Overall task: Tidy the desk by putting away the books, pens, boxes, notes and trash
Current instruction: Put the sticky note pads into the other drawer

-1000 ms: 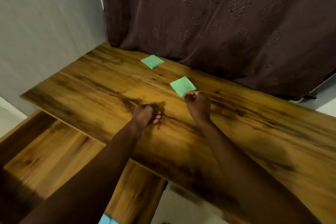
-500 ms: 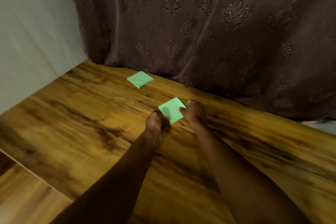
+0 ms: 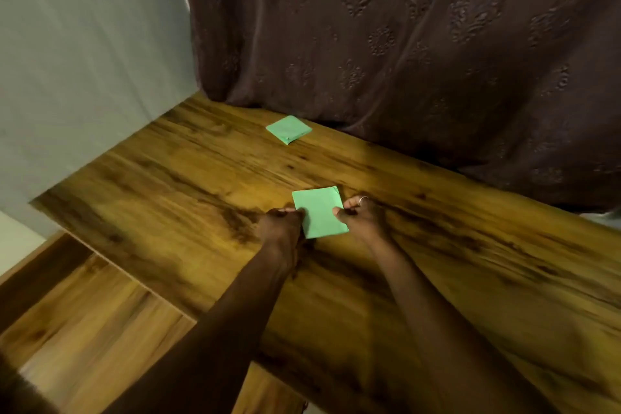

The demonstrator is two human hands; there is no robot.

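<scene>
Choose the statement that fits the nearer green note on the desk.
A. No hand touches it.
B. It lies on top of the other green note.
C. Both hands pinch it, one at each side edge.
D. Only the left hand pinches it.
C: the left hand and the right hand each keep a pinching grip on one side edge of the nearer green note, while the far green note lies apart by the curtain.

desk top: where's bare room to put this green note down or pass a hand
Bare wood runs left of the left hand to the desk edge by the wall, and right of the right hand along the curtain. A clear lane lies between the held green note and the far green note. Crowded where both hands pinch the note.
</scene>
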